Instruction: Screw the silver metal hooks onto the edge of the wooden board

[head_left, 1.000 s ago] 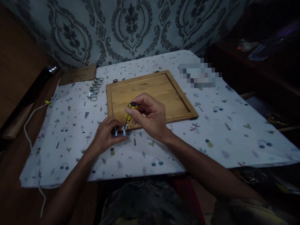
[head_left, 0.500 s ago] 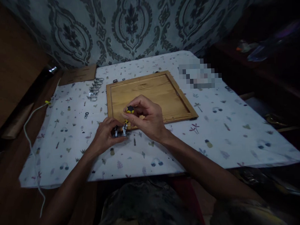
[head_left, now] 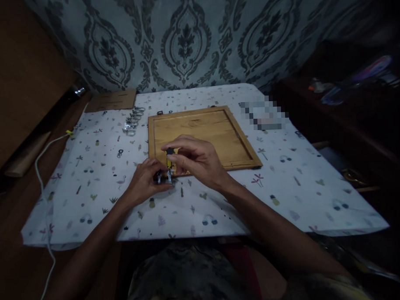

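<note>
A square wooden frame lies flat on a table covered by a patterned white cloth. At its near left edge my left hand pinches a small metal bracket against the wood. My right hand is closed round a short yellow-and-black screwdriver, held upright with its tip down at the bracket.
Several more metal brackets lie in a row left of the frame's far corner, with a brown cardboard piece behind them. A white cable runs along the table's left side. Dark furniture stands at the right.
My right fingers have shifted round the screwdriver handle and the tool stands lower and more upright. The camera has tilted, so everything sits slightly lower in view. My left hand has stayed on the bracket.
</note>
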### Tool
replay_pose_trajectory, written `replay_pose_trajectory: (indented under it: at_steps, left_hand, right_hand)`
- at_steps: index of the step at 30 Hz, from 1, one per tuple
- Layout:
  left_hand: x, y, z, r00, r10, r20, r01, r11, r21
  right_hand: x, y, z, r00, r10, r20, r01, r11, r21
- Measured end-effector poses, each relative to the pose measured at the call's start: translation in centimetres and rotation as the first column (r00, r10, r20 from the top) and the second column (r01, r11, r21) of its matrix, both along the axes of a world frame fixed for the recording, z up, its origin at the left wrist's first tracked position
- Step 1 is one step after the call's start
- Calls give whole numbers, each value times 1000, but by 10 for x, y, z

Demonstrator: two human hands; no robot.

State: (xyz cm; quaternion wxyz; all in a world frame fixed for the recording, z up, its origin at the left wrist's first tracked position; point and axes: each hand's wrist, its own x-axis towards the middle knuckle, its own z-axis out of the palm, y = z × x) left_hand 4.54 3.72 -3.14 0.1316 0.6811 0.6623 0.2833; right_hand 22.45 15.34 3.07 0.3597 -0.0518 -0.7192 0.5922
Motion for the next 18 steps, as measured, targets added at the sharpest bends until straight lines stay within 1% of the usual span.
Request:
replay_pose_trajectory:
  at_steps: [4,6,9,13,15,16,18]
  left_hand:
    - [1,0,0,1000,-3,16,3,1000,-16]
    - [2,0,-1,1000,2,14,-2,1000,-12]
    - [3,-1,-3,1000,13,10,-13,1000,-10]
    - [4,-2,-5,1000,19,25,-19,1000,-13]
    - [5,-2,-4,999,25,23,-25,999,-20]
    - [5,-2,-4,999,29,20,-28,999,-25]
    - [6,-2,-2,999,32,12,-31,999,-40]
  right_hand:
    - [-6,-4,-3,994,-99,48,103,991,-84]
    - [-8,-6,-4,989,-134,68,140,985,-97]
    - [-6,-8,-1,983,-158,91,164,985,-61]
    - [3,-7,4,985,-115,131,111,993,35]
    - [6,-6,5,984,-112,141,104,993,60]
    - [7,-6,5,981,-130,144,122,990,67]
    - [6,-6,4,969,-205,140,195,977,82]
